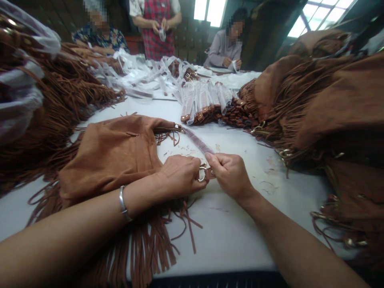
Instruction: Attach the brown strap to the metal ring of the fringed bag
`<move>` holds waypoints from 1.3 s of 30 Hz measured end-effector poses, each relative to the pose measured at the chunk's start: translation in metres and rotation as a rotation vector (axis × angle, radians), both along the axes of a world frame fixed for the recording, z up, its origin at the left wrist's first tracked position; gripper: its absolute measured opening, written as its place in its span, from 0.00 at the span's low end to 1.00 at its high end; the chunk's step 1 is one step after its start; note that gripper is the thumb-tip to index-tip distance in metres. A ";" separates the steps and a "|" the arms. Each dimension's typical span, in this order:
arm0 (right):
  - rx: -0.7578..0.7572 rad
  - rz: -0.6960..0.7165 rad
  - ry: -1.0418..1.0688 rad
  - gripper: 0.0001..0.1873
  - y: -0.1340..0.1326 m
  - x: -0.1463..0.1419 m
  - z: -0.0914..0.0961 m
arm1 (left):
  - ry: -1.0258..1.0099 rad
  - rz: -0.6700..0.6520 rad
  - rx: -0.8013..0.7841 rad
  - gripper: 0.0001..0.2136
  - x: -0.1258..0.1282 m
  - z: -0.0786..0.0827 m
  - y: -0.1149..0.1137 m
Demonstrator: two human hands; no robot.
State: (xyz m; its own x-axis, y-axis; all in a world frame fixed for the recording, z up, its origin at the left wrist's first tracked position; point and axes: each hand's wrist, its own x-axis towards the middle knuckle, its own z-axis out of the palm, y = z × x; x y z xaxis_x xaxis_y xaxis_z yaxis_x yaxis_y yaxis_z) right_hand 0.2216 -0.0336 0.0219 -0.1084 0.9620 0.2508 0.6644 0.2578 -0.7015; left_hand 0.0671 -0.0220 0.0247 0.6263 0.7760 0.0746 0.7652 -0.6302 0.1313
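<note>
A brown suede fringed bag (114, 154) lies flat on the white table (240, 232) in front of me. My left hand (180, 176) rests on the bag's near right corner and pinches a metal ring (201, 175) there. My right hand (231, 174) grips the end of a plastic-wrapped brown strap (198, 141) right at that ring. The strap runs back from my hands to the bag's far corner. A silver bangle sits on my left wrist.
Piles of the same fringed bags rise at the left (45, 104) and right (330, 108). Wrapped straps (207, 104) and loose plastic sleeves (144, 76) lie mid-table. Three people sit or stand at the far side, handling small pieces.
</note>
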 end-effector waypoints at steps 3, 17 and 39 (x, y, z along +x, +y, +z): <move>0.048 -0.048 -0.027 0.24 -0.005 0.000 0.002 | -0.010 0.097 -0.020 0.17 0.001 0.003 0.001; 0.063 0.022 -0.121 0.20 -0.009 -0.004 -0.004 | 0.038 -0.076 -0.051 0.11 -0.001 0.001 0.009; -0.091 0.279 -0.017 0.25 0.015 0.016 -0.011 | 0.067 -0.262 0.010 0.11 -0.003 0.001 -0.002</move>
